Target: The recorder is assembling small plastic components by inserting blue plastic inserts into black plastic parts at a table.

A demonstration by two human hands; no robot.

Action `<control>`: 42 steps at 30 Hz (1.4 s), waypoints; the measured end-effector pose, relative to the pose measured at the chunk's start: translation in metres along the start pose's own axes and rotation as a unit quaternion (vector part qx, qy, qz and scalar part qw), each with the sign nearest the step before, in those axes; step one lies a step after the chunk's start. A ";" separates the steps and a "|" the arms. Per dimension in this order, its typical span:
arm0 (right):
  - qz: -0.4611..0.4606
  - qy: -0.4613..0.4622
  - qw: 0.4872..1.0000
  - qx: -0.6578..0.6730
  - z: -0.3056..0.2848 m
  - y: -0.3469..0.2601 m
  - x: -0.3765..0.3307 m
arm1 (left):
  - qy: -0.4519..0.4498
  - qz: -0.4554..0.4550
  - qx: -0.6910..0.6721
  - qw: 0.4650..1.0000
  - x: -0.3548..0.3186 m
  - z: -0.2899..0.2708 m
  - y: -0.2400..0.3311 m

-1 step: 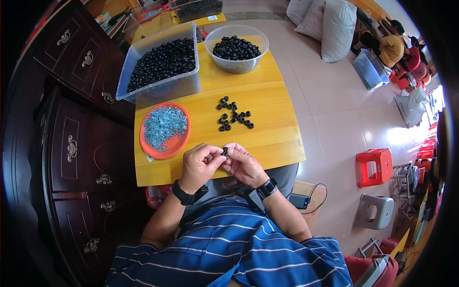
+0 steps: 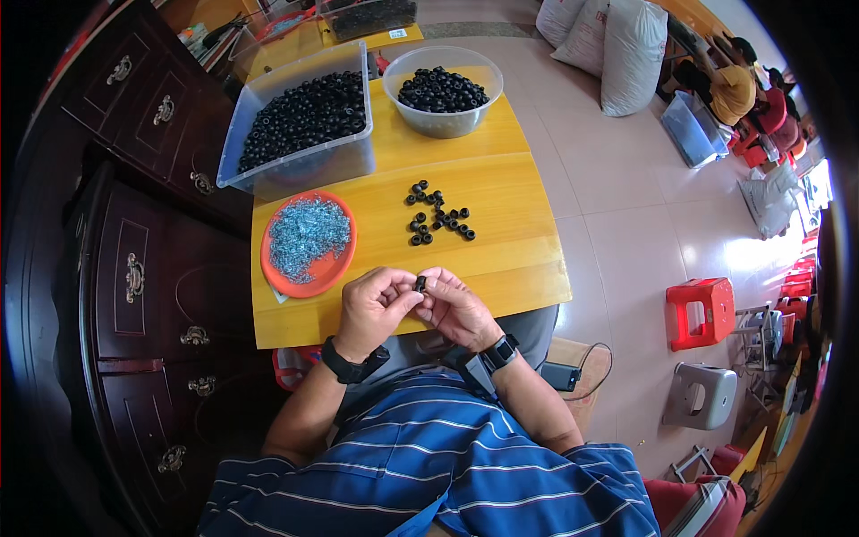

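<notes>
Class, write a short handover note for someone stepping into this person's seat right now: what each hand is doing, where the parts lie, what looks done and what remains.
Left hand and right hand: together at the near table edge, both pinching one small black ring in a fingertip grip.
Parts: orange plate of small silvery metal pieces on the left; loose black rings mid-table; clear bin and clear round bowl of black rings at the far side.
Done: cannot tell which rings are finished.
Left: the loose rings, at least, lie untouched.
</notes>
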State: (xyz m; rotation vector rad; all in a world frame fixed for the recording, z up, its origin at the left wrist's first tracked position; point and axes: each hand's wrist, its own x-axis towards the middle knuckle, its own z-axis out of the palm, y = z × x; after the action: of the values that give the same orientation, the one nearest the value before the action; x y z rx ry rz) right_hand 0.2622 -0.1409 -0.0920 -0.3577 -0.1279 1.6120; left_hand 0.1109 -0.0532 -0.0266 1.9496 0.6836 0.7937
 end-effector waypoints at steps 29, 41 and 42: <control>0.010 -0.022 0.999 -0.041 -0.003 0.000 0.000 | -0.121 -0.043 -0.161 0.979 0.001 -0.007 -0.002; -0.008 -0.015 0.997 -0.079 -0.003 0.005 0.001 | -0.101 -0.005 -0.109 0.989 -0.004 -0.006 -0.009; -0.017 -0.015 0.997 -0.078 -0.002 0.006 0.001 | -0.089 -0.006 -0.123 0.988 -0.004 -0.005 -0.012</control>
State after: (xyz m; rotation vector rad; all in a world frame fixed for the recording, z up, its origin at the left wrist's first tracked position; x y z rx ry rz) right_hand 0.2570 -0.1407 -0.0957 -0.4482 -0.2825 1.5780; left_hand 0.1028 -0.0482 -0.0361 1.7646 0.4660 0.6539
